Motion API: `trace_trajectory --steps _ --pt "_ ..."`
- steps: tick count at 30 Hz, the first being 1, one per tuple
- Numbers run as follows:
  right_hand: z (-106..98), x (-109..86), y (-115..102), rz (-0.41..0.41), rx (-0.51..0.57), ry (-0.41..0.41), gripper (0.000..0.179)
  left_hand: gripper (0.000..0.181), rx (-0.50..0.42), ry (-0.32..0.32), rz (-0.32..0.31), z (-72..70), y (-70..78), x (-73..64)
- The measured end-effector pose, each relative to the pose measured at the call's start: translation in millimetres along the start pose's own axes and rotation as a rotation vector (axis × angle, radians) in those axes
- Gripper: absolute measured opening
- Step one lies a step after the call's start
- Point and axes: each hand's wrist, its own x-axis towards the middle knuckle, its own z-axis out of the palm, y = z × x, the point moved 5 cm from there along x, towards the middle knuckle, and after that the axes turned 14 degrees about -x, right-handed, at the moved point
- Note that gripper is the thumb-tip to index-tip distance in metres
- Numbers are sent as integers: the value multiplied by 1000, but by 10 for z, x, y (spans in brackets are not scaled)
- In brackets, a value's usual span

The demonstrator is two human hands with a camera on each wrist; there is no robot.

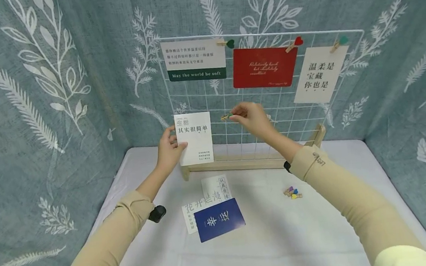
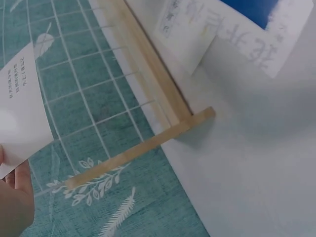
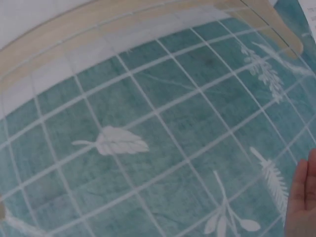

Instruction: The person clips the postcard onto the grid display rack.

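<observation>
In the head view my left hand [image 1: 169,148] pinches a white card [image 1: 196,148] with dark Chinese lettering by its left edge, upright in front of the wire grid's lower left. My right hand [image 1: 251,119] pinches a small wooden clothespin [image 1: 226,117] with a bit of green on it, a little right of the card. Behind both stands a white wire grid [image 1: 253,136] on a wooden base. Along its top, clothespins hold a white-and-green card [image 1: 194,57], a red card [image 1: 264,66] and a white card with black characters [image 1: 321,74].
On the white table [image 1: 272,240] lie a blue card [image 1: 220,221] and paler cards [image 1: 215,185] partly under it. Several coloured clothespins [image 1: 292,193] sit in a small heap to the right. Patterned green-blue curtains [image 1: 88,77] hang at the back and sides.
</observation>
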Motion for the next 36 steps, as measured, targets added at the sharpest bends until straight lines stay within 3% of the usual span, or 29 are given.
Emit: trace_trajectory --steps 6,15,22,29,36 --pt "-12 176 -117 -48 -37 53 18 55 -50 10 2 6 92 146" --pt "23 372 -139 -6 -76 76 19 52 -24 63 33 38 221 275" --pt "4 455 -253 -25 -82 206 19 48 -10 107 40 8 233 374" --pt "50 521 -305 18 -48 256 19 43 -77 80 107 2 292 414" --pt "85 530 -323 80 7 305 21 41 -72 108 130 40 317 476"
